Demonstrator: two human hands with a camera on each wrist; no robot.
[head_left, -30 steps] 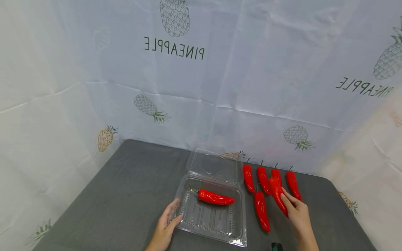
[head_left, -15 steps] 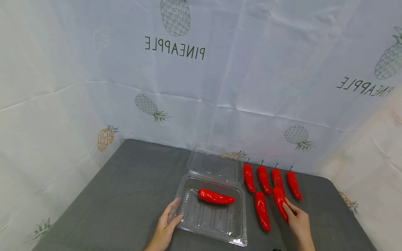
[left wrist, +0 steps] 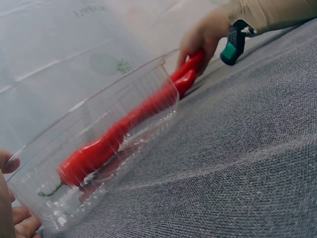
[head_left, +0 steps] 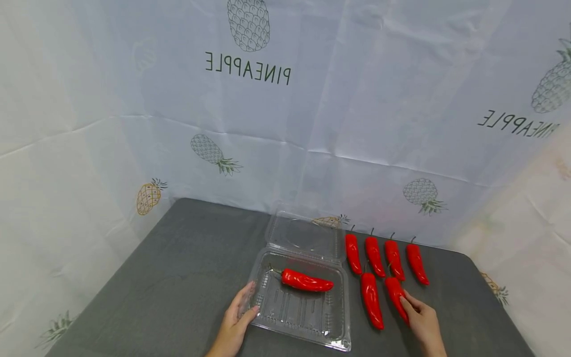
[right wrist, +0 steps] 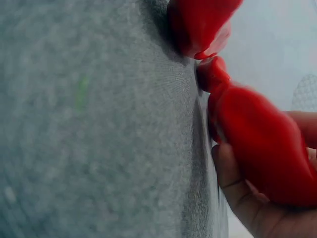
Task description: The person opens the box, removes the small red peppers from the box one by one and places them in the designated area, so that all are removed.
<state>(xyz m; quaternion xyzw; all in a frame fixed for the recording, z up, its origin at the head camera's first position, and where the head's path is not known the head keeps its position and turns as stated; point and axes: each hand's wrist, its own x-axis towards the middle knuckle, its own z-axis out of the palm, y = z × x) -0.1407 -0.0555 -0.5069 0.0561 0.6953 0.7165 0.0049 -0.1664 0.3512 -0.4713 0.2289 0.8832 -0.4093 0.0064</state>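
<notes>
My left hand (head_left: 236, 317) grips the left side of a clear plastic clamshell container (head_left: 294, 315), thumb over the rim. One red chili pepper (head_left: 307, 280) lies crosswise inside it, stem to the left. Between thumb and fingers, my right hand (head_left: 423, 317) pinches another red chili pepper (head_left: 395, 296) by its lower part. In the right wrist view this held pepper (right wrist: 262, 144) appears large, low over the table. A loose pepper (head_left: 371, 300) lies between the container and the held one.
Several red peppers (head_left: 373, 255) stand in a row along the back of the dark grey table (head_left: 178, 277). The container's open lid (head_left: 308, 233) leans back toward the pineapple-print cloth (head_left: 312, 114). A dark wrist strap with a green part (left wrist: 233, 47) sits on my right wrist.
My right hand has brought its pepper down and toward me, in front of the back row, so the third back pepper now shows fully. The left hand and container stay put.
</notes>
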